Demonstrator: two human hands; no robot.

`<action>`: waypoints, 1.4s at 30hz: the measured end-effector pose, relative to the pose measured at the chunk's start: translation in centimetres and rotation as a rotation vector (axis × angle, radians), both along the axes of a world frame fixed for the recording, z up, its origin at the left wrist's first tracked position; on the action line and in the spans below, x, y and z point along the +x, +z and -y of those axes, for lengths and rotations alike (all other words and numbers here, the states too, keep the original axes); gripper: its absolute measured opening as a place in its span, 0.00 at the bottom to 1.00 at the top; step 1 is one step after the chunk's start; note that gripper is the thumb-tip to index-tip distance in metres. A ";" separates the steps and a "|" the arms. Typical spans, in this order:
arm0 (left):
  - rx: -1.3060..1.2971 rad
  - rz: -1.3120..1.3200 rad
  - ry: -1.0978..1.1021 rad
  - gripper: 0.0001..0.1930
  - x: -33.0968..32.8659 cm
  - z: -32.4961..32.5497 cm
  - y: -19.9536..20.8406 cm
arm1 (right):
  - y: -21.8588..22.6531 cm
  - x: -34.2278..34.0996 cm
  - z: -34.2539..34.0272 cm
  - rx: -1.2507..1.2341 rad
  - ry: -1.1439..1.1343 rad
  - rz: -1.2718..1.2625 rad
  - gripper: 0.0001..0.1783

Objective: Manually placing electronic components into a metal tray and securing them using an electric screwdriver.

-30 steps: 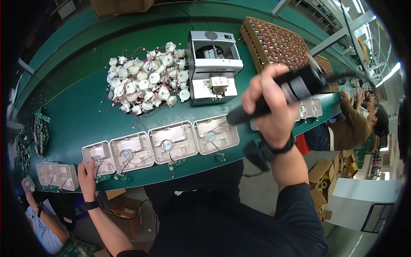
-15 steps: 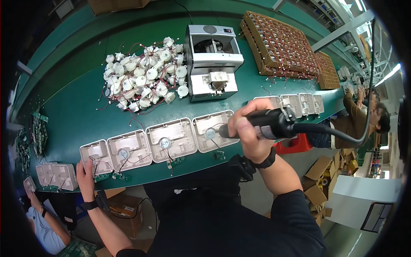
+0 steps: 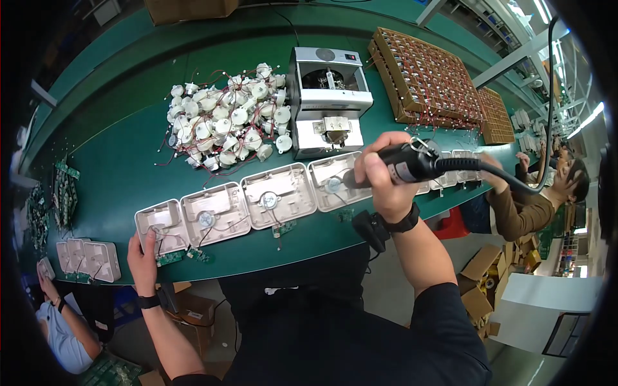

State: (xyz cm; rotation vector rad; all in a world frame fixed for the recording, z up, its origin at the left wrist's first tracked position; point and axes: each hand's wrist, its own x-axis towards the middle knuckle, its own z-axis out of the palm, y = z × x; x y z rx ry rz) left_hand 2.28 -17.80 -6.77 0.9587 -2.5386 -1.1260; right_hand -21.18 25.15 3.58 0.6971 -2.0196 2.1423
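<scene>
A black corded electric screwdriver [image 3: 412, 161] is wrapped in my right hand [image 3: 386, 183], its tip end pointing left over a white plastic housing [image 3: 335, 199]. Whether its bit touches anything is hidden. My left hand [image 3: 143, 257] grips the front left corner of the leftmost housing [image 3: 168, 241] in the row, one digit over its rim. Between these two stand two more open housings, touching side by side. Each has a round silvery disc, such as this disc [image 3: 268, 201], and thin wires. Small green circuit boards [image 3: 283, 228] lie along their front edges.
Beyond the row lie a heap of white round parts with red wires [image 3: 225, 119] and a grey-black bench machine [image 3: 328, 103]. Partitioned cardboard trays [image 3: 428, 80] sit at the far right. More housings [image 3: 90, 260] stand left. A co-worker's blurred hand [image 3: 494, 172] reaches in from the right.
The row of housings has shifted right together with my left hand. My right hand and the screwdriver have also moved slightly right and up. The right-hand co-worker now reaches toward the housings there.
</scene>
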 end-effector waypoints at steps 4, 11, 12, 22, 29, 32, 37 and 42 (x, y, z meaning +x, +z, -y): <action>0.052 -0.070 0.017 0.23 -0.3 -0.2 -1.1 | -0.1 -1.3 -1.0 -0.153 0.044 0.043 0.10; 0.061 -0.030 0.016 0.26 -0.6 -0.1 -0.8 | 1.3 -1.8 -0.5 -0.007 0.000 0.044 0.12; 0.070 -0.032 0.021 0.26 -0.7 -0.3 -0.6 | 1.9 -2.0 -0.3 0.024 0.013 0.042 0.12; 0.099 -0.048 0.073 0.27 -0.8 -1.0 -0.6 | 6.1 -5.4 3.1 -0.103 -0.011 -0.112 0.09; 0.114 -0.111 0.087 0.27 -0.9 -0.7 -0.8 | 4.8 -1.2 2.1 -0.173 0.054 0.086 0.08; 0.141 -0.096 0.089 0.26 -0.8 -0.7 -0.7 | 3.0 -0.1 1.9 -0.044 0.092 0.032 0.11; 0.146 -0.103 0.084 0.25 -0.9 -1.1 -0.4 | 1.1 -0.1 2.1 0.005 0.073 0.009 0.13; 0.128 -0.084 0.081 0.25 -0.8 -0.9 -0.6 | -0.2 -0.4 2.2 0.033 0.047 -0.036 0.12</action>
